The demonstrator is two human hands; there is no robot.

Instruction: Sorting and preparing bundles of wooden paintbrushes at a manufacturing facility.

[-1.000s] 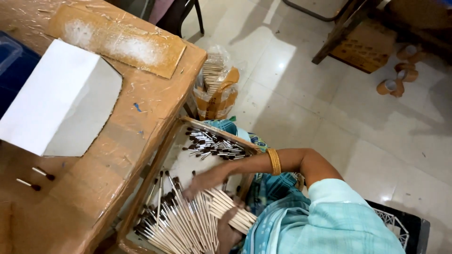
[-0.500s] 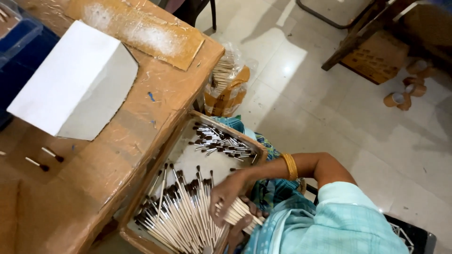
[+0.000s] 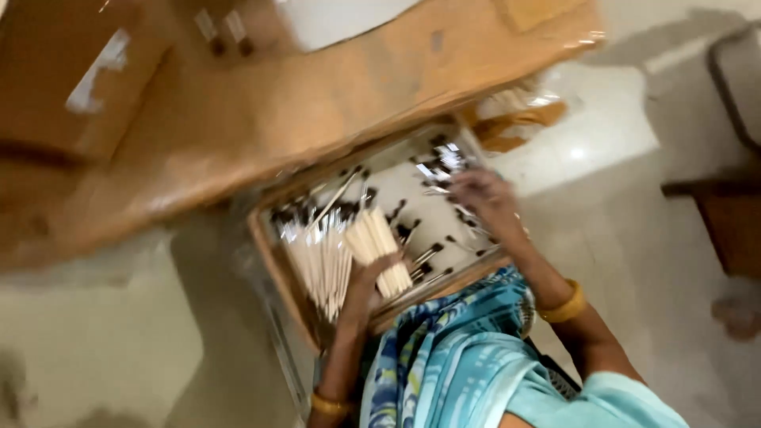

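A shallow wooden tray (image 3: pixel 279 255) with a pale lining rests on my lap against the table edge. It holds a heap of thin pale sticks (image 3: pixel 315 257) with dark tips, and loose dark-tipped sticks (image 3: pixel 441 161) at its right end. My left hand (image 3: pixel 361 287) grips a bundle of pale sticks (image 3: pixel 382 247) upright over the tray. My right hand (image 3: pixel 482 198) reaches over the loose sticks at the right, fingers bent down onto them; blur hides whether it holds any. Each wrist wears a gold bangle.
A wooden table (image 3: pixel 317 95) fills the upper view, with a brown cardboard box (image 3: pixel 67 79) and a white box (image 3: pixel 341 12) on it. A plastic bag of sticks (image 3: pixel 519 119) stands beside the tray. Dark furniture (image 3: pixel 733 214) is on the tiled floor at right.
The view has swung round and blurred. My right hand has moved from the pale sticks to the loose dark-tipped ones at the tray's other end. My left hand with its bundle now shows.
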